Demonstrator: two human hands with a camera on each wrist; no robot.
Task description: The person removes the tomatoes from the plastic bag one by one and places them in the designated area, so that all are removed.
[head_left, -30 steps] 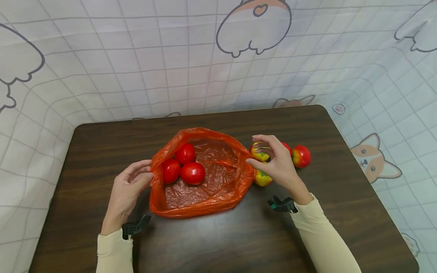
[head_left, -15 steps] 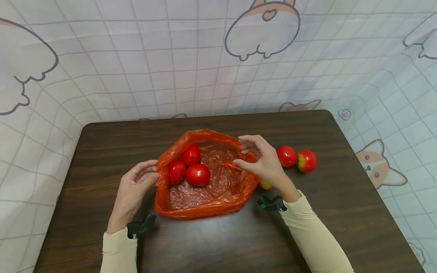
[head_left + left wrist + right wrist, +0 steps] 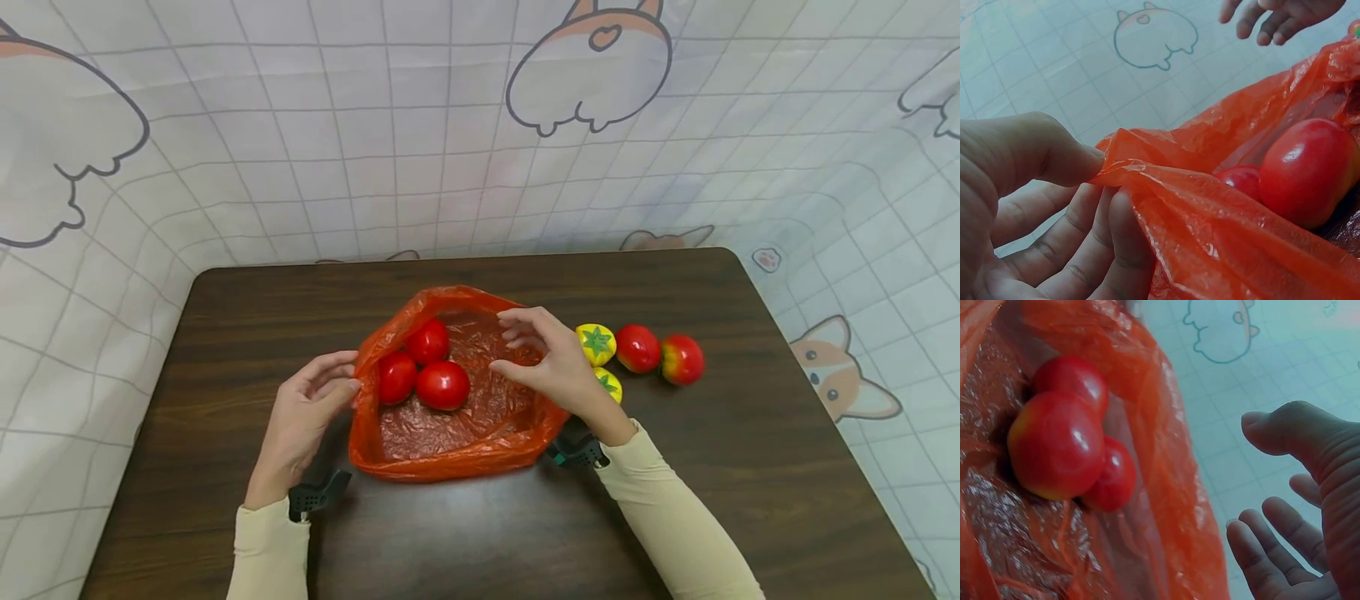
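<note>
An orange-red plastic bag point(image 3: 468, 463) lies with its mouth spread on the table. Inside, toward its left side, sit three glossy red tomatoes point(image 3: 442, 386). My left hand point(image 3: 300, 421) pinches the bag's left rim between thumb and fingers, as the left wrist view shows on the gathered plastic point(image 3: 1116, 169). Over the bag's right side hovers my right hand point(image 3: 558, 367), its fingers loosely bent and thumb apart, with nothing between them. In the right wrist view the right hand point(image 3: 1316, 506) appears beside the bag's rim and the tomatoes point(image 3: 1057, 447).
Right of the bag, several more tomatoes lie on the dark wooden table point(image 3: 750, 467). Two show yellow ends with green stars point(image 3: 597, 343); another red one point(image 3: 637, 348) and a red-yellow one point(image 3: 682, 360) sit beside them. A white gridded cloth point(image 3: 420, 150) rises behind the table.
My right hand has moved left from above the loose tomatoes to over the bag, uncovering the yellow-ended ones. The left hand keeps its pinch on the rim. The head view has shifted slightly.
</note>
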